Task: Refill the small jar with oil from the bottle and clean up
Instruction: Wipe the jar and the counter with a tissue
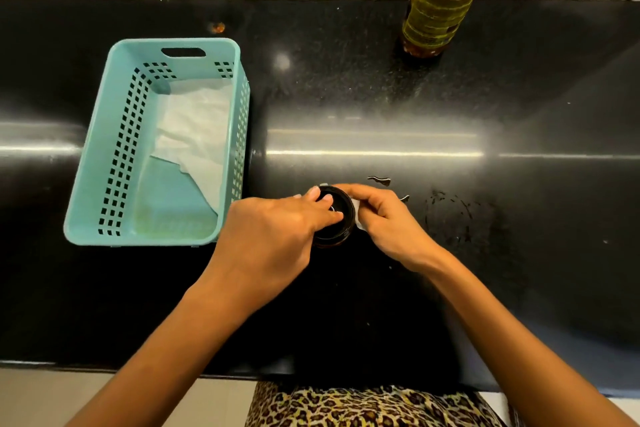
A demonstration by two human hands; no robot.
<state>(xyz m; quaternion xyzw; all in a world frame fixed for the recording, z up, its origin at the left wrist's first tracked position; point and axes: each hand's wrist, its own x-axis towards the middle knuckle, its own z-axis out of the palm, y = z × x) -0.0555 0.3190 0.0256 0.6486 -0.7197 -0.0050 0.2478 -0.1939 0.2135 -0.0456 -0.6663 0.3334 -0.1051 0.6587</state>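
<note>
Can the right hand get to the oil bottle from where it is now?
Probably yes. The bottle stands upright at the back of the counter, with bare counter between it and the right hand. But that hand is pressing a tissue against the jar, so it must let go first.

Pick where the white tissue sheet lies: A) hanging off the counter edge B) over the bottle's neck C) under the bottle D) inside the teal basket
D: the tissue lies on the floor of the basket, well left of the bottle.
</note>
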